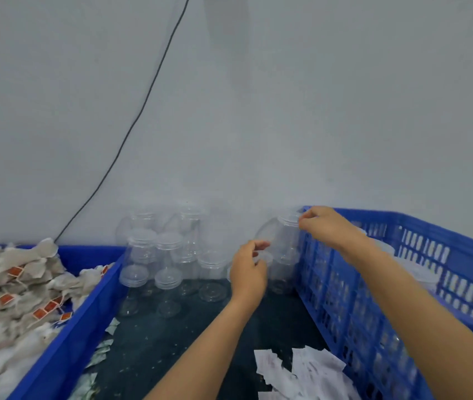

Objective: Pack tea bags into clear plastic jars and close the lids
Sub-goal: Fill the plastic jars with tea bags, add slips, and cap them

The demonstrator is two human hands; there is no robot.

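the task looks barely begun: the right hand (326,226) pinches the neck of an empty clear jar (280,241) beside the blue crate (345,284), the left hand (248,269) grips its base. tea bags (13,290) wait far left, other jars (157,255) stand empty.

No legible text anywhere.

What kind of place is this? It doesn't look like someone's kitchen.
Most likely a small packing workshop, not a home. A blue crate is heaped with tea bags, many empty clear jars stand against a bare wall, and a second blue crate sits to the right.
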